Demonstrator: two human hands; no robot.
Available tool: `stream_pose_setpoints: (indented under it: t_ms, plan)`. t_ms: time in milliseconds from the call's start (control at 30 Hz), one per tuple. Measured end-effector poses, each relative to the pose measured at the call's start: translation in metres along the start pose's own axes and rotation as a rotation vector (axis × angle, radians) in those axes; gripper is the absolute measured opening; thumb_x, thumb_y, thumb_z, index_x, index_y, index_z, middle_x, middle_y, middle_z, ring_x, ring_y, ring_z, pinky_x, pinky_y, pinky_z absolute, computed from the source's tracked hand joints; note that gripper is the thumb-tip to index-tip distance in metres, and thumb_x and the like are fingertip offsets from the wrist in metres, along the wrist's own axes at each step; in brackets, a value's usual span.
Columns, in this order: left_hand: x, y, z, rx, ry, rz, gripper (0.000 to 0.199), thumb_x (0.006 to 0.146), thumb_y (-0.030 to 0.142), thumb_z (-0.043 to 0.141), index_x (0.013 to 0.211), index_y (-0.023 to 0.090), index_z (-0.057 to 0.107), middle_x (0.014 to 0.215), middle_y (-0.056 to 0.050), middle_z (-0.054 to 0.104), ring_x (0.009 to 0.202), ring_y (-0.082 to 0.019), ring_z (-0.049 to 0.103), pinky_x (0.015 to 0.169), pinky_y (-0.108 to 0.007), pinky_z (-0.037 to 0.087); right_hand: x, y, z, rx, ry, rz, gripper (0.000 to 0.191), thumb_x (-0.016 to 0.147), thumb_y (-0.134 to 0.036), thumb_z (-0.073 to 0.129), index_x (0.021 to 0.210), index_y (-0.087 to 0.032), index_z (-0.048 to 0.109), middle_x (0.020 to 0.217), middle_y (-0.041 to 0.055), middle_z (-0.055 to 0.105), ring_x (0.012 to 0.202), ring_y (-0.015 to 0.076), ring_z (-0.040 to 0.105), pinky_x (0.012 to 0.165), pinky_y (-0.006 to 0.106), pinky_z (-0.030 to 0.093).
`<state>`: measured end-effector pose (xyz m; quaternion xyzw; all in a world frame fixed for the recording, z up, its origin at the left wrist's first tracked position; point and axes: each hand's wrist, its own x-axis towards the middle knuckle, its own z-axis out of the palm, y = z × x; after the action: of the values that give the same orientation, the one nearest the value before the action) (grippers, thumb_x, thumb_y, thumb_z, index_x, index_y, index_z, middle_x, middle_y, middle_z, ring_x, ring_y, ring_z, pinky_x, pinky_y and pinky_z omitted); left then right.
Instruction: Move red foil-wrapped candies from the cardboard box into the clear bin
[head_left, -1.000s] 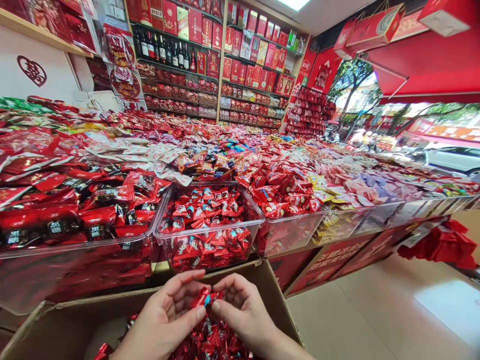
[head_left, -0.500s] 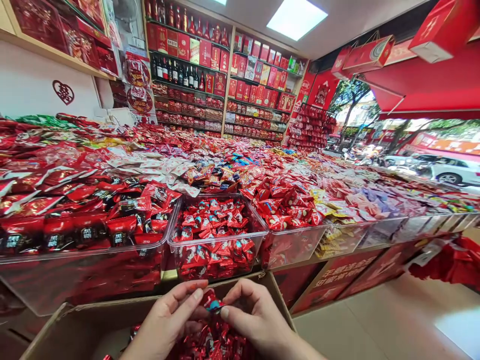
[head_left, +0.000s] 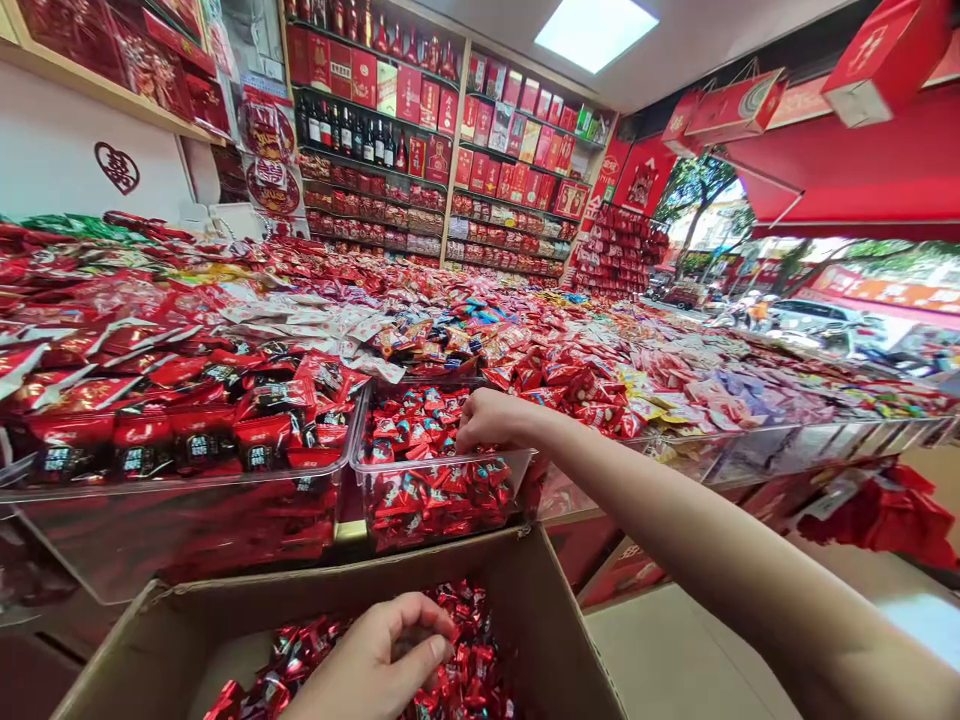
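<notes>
My right hand (head_left: 489,420) reaches over the clear plastic bin (head_left: 442,466) of small red wrapped candies (head_left: 409,425). Its fingers are curled down at the candies, and whatever they hold is hidden. Low in the view, my left hand (head_left: 390,645) is inside the cardboard box (head_left: 300,582), above a heap of red candies (head_left: 469,660). Its thumb and fingers are curved with a gap between them, and no candy shows in it.
Left of the bin stands a wide bin of red and black packets (head_left: 195,445). Red packets (head_left: 577,385) fill the bin to its right. Shelves of bottles and boxes (head_left: 420,95) rise behind. A red cloth bundle (head_left: 892,515) hangs at right.
My hands have moved apart from the candy they both held. My right hand went up and forward to the clear bin, while my left hand lowered over the box. The view shifted slightly.
</notes>
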<state>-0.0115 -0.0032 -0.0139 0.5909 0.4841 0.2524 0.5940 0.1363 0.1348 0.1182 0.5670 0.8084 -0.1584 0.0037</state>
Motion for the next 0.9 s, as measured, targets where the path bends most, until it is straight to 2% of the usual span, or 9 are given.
stream_pose_setpoints:
  t_ms: [167, 267, 367, 467, 567, 700, 800, 900]
  plan:
    - [-0.006, 0.008, 0.003, 0.134, -0.022, -0.005, 0.016, 0.072, 0.029, 0.044, 0.077, 0.017, 0.054, 0.058, 0.006, 0.044, 0.052, -0.01, 0.036, 0.049, -0.022, 0.031, -0.002, -0.01, -0.007, -0.194, -0.181, -0.037, 0.026, 0.057, -0.028, 0.057, 0.073, -0.009, 0.065, 0.061, 0.0058, 0.059, 0.048, 0.0122, 0.047, 0.042, 0.023, 0.032]
    - [-0.006, 0.012, 0.005, 0.205, -0.039, -0.008, 0.016, 0.072, 0.028, 0.043, 0.076, 0.017, 0.055, 0.061, 0.005, 0.047, 0.056, -0.011, 0.04, 0.053, -0.022, 0.033, -0.004, -0.014, -0.013, -0.282, -0.25, -0.068, 0.027, 0.055, -0.029, 0.061, 0.07, -0.007, 0.066, 0.061, 0.0075, 0.06, 0.052, 0.0142, 0.049, 0.046, 0.024, 0.033]
    - [-0.006, 0.013, 0.004, 0.298, -0.031, 0.024, 0.018, 0.072, 0.028, 0.043, 0.076, 0.018, 0.057, 0.067, 0.002, 0.055, 0.065, -0.014, 0.048, 0.06, -0.023, 0.036, 0.002, -0.014, -0.016, -0.318, -0.202, -0.102, 0.029, 0.06, -0.031, 0.059, 0.075, -0.007, 0.065, 0.068, 0.0087, 0.062, 0.057, 0.0145, 0.051, 0.049, 0.024, 0.034]
    - [-0.006, 0.01, 0.002, 0.347, -0.035, 0.019, 0.02, 0.073, 0.03, 0.042, 0.078, 0.02, 0.057, 0.07, 0.001, 0.059, 0.069, -0.016, 0.051, 0.06, -0.023, 0.037, 0.011, -0.014, -0.012, -0.199, -0.074, -0.278, 0.029, 0.066, -0.031, 0.055, 0.086, -0.012, 0.063, 0.076, 0.0045, 0.063, 0.062, 0.0109, 0.051, 0.051, 0.02, 0.034]
    - [-0.005, 0.004, 0.001, 0.364, -0.052, 0.008, 0.02, 0.073, 0.03, 0.042, 0.078, 0.02, 0.057, 0.071, 0.0, 0.06, 0.07, -0.016, 0.051, 0.061, -0.023, 0.038, 0.018, -0.019, -0.004, -0.102, -0.058, -0.435, 0.03, 0.065, -0.028, 0.057, 0.091, -0.014, 0.062, 0.073, 0.0019, 0.063, 0.06, 0.0091, 0.05, 0.05, 0.017, 0.034]
    - [-0.003, -0.005, 0.001, 0.392, -0.077, 0.031, 0.018, 0.073, 0.029, 0.042, 0.078, 0.02, 0.057, 0.069, 0.002, 0.059, 0.067, -0.015, 0.051, 0.06, -0.023, 0.038, 0.019, -0.026, 0.001, -0.21, -0.109, -0.385, 0.033, 0.065, -0.032, 0.056, 0.09, -0.011, 0.062, 0.065, 0.0034, 0.062, 0.053, 0.0096, 0.047, 0.046, 0.02, 0.032]
    - [-0.002, -0.009, 0.002, 0.406, -0.104, 0.051, 0.018, 0.073, 0.027, 0.042, 0.077, 0.02, 0.058, 0.07, 0.002, 0.061, 0.068, -0.015, 0.053, 0.061, -0.022, 0.039, 0.017, -0.023, -0.003, -0.192, -0.1, -0.385, 0.033, 0.066, -0.036, 0.054, 0.084, -0.01, 0.063, 0.068, 0.0047, 0.062, 0.053, 0.0095, 0.046, 0.046, 0.02, 0.031]
    - [-0.002, -0.01, 0.003, 0.426, -0.117, 0.063, 0.018, 0.072, 0.027, 0.042, 0.078, 0.021, 0.058, 0.071, 0.002, 0.061, 0.066, -0.014, 0.053, 0.059, -0.022, 0.039, 0.014, -0.016, -0.008, -0.261, -0.1, -0.326, 0.031, 0.067, -0.035, 0.054, 0.081, -0.009, 0.064, 0.071, 0.0069, 0.062, 0.055, 0.0105, 0.047, 0.047, 0.021, 0.03]
